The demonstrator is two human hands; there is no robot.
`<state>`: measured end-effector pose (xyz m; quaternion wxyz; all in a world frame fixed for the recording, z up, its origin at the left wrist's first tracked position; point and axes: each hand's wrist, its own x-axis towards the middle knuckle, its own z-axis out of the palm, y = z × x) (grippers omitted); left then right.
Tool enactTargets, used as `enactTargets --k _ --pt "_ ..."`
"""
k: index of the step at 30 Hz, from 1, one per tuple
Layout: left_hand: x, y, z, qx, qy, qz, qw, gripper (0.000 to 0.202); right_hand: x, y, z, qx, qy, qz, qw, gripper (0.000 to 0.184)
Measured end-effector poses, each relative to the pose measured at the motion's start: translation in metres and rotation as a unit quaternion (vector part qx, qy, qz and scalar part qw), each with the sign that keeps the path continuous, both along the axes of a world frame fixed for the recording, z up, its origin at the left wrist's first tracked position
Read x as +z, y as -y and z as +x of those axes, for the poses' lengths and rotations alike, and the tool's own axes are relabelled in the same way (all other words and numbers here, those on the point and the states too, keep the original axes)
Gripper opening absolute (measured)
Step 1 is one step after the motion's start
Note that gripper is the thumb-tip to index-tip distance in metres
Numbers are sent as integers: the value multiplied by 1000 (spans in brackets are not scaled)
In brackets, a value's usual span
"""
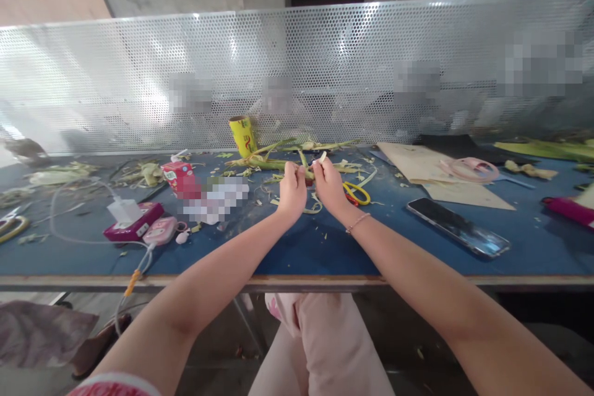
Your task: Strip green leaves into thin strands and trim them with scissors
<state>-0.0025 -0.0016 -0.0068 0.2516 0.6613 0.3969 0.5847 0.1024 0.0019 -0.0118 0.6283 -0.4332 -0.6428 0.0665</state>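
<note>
My left hand and my right hand are close together above the middle of the blue table, fingers pinched. A pale plant strip sticks up from the right fingers. Between the hands the strip is mostly hidden, and a small dark reddish bit there is too small to name. Green leafy stalks lie just behind my hands. A looped strip hangs or lies below the fingers. Beside my right wrist is a yellow loop handle with red on it, probably scissors, partly covered by the hand.
A yellow can stands behind the stalks. To the left are a red drink carton, a magenta box, a pink case and scissors. On the right lie a phone and brown cardboard. A perforated metal screen borders the back.
</note>
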Motion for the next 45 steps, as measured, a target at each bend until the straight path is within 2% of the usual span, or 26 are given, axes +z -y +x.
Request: enactTargets --k 4,14,17,22,27,31,35,40,45 --pt "2 -1 -4 48 -41 11 998 16 -2 2 -6 17 -3 -11 1000 27" --pt "-3 -9 -4 -3 0 -16 1000 16 -5 1 -9 27 -13 -29 999 32" --pt "0 -8 -5 -3 -3 -12 1000 16 -5 0 -8 30 -19 -33 999 33" --pt "5 -7 -7 4 0 -45 999 18 -5 -2 -5 52 -32 -45 997 32" --pt "1 -19 -10 14 48 -66 997 24 -3 4 -8 68 -24 -59 996 26" --pt "1 -26 -15 31 50 -46 997 23 -2 5 -8 66 -18 -80 994 25" --pt "3 -19 -11 -17 1 -26 1000 21 -2 -3 2 31 -44 -93 994 28" --pt "5 1 0 -95 -77 4 992 20 -3 -15 16 -5 -29 -60 998 40" --pt "8 4 0 -84 -98 -8 992 19 -10 -28 19 22 -75 -76 994 42"
